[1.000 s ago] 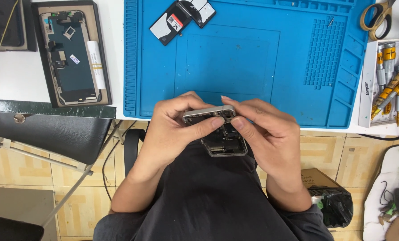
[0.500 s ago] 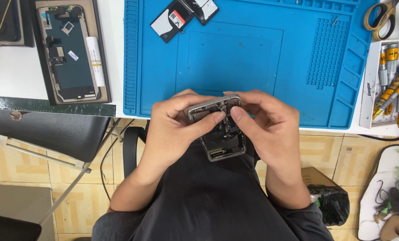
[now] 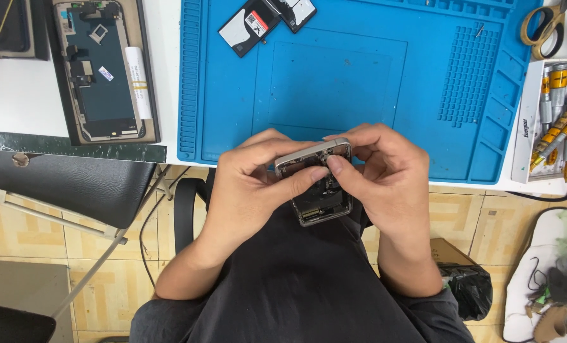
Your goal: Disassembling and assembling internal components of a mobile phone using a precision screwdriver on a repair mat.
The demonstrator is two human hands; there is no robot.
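I hold an opened phone frame (image 3: pixel 321 194), metal-edged with bare inner parts, over my lap in front of the table edge. My left hand (image 3: pixel 252 181) grips its left side with the thumb across the top. My right hand (image 3: pixel 385 174) holds the right side, thumb pressing on the frame's upper inside. The frame's lower end points toward me. A blue work mat (image 3: pixel 360 70) lies on the white table just beyond my hands.
A phone screen panel (image 3: pixel 102 70) lies in a dark tray at the left. Two flat black parts (image 3: pixel 264 19) lie at the mat's top. A white tray of screwdrivers (image 3: pixel 553 121) and scissors (image 3: pixel 544 25) are at the right. A black chair (image 3: pixel 67 184) stands to my left.
The phone frame has tipped from nearly edge-on to showing its open inside. Both hands shifted slightly with it and still hold it.
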